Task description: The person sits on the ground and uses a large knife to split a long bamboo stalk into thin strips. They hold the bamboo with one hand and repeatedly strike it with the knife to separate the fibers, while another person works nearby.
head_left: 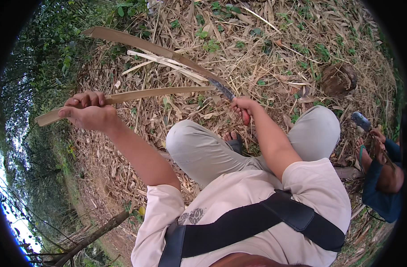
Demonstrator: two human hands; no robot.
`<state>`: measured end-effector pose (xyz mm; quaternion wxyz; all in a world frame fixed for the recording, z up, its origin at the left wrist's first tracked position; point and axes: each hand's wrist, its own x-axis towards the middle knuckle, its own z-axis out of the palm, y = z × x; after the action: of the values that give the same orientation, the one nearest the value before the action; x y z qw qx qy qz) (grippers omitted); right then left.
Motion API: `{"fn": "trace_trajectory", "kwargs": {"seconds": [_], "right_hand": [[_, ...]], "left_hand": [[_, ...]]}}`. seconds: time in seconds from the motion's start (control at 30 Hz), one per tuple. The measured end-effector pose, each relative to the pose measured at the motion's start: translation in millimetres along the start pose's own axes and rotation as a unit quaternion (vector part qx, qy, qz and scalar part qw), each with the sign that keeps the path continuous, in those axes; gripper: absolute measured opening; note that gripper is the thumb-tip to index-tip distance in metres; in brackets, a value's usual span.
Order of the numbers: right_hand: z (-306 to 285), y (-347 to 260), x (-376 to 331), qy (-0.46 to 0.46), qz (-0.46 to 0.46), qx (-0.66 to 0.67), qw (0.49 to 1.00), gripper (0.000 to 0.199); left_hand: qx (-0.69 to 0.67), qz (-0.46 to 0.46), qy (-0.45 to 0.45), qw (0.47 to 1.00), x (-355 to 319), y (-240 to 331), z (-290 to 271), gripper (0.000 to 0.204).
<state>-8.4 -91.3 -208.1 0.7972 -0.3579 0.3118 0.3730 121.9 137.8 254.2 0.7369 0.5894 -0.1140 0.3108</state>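
Observation:
My left hand (pixel 88 111) is closed around a long, pale bamboo strip (pixel 156 92) near its left end. The strip runs rightward to the blade of a knife (pixel 220 88). My right hand (pixel 243 107) grips the knife by its reddish handle, in front of my knees. The dark blade meets the strip's right end. A second, browner bamboo strip (pixel 145 45) slants from the upper left down to the blade. I cannot tell whether the two strips are joined there. Several thin pale slivers (pixel 172 66) lie on the ground between them.
Dry leaves and stalks (pixel 274 66) cover the ground. A cut stump (pixel 339 80) stands at the right. Close to it, another person's hand (pixel 378 135) holds a tool with a broad blade (pixel 360 121). Bushes (pixel 47 58) and a branch (pixel 96 236) border the left.

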Motion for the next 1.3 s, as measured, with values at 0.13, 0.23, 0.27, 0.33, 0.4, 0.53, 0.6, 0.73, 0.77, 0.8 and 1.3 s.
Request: {"fn": "trace_trajectory", "kwargs": {"seconds": [0.13, 0.23, 0.27, 0.33, 0.4, 0.53, 0.6, 0.73, 0.77, 0.8, 1.3], "right_hand": [[29.3, -7.3, -4.8, 0.092, -0.105, -0.201, 0.97, 0.018], [28.7, -5.6, -5.2, 0.121, -0.102, -0.488, 0.859, 0.02], [26.5, 2.9, -1.7, 0.123, -0.101, -0.506, 0.848, 0.021], [16.3, 25.5, 5.6, 0.144, -0.098, -0.527, 0.832, 0.025], [6.0, 54.8, 9.0, 0.17, -0.09, -0.54, 0.819, 0.031], [-6.5, 77.7, 8.6, 0.255, -0.006, -0.55, 0.795, 0.056], [34.6, 48.9, -12.8, 0.305, -0.031, -0.495, 0.813, 0.062], [56.2, -33.8, -43.1, 0.402, -0.309, -0.417, 0.755, 0.074], [65.6, -48.8, -45.6, 0.386, -0.365, -0.414, 0.739, 0.074], [74.1, -62.1, -47.7, 0.365, -0.402, -0.439, 0.716, 0.073], [83.5, -54.1, -16.2, 0.247, -0.496, -0.346, 0.757, 0.013]], "left_hand": [[0.046, 0.081, -0.006, 0.996, 29.2, 74.9, -27.5, 0.06], [0.032, 0.118, -0.02, 0.992, 45.4, 108.5, -63.9, 0.061], [0.044, 0.136, -0.019, 0.99, 48.0, 118.8, -77.0, 0.062], [0.066, 0.163, 0.062, 0.982, 37.3, 124.9, -79.1, 0.062], [0.055, 0.186, 0.101, 0.976, 30.0, 120.8, -75.1, 0.062], [-0.008, 0.191, 0.213, 0.958, 24.4, 94.3, -42.0, 0.061], [-0.016, 0.189, 0.249, 0.95, 27.0, 82.8, -39.7, 0.06], [-0.044, 0.148, 0.302, 0.94, 27.1, 51.4, -11.2, 0.058], [-0.057, 0.149, 0.314, 0.936, 27.4, 47.9, -18.9, 0.058], [-0.075, 0.149, 0.327, 0.93, 28.1, 43.4, -26.8, 0.058], [-0.17, 0.049, 0.449, 0.876, 5.6, -20.9, -107.1, 0.053]]}}
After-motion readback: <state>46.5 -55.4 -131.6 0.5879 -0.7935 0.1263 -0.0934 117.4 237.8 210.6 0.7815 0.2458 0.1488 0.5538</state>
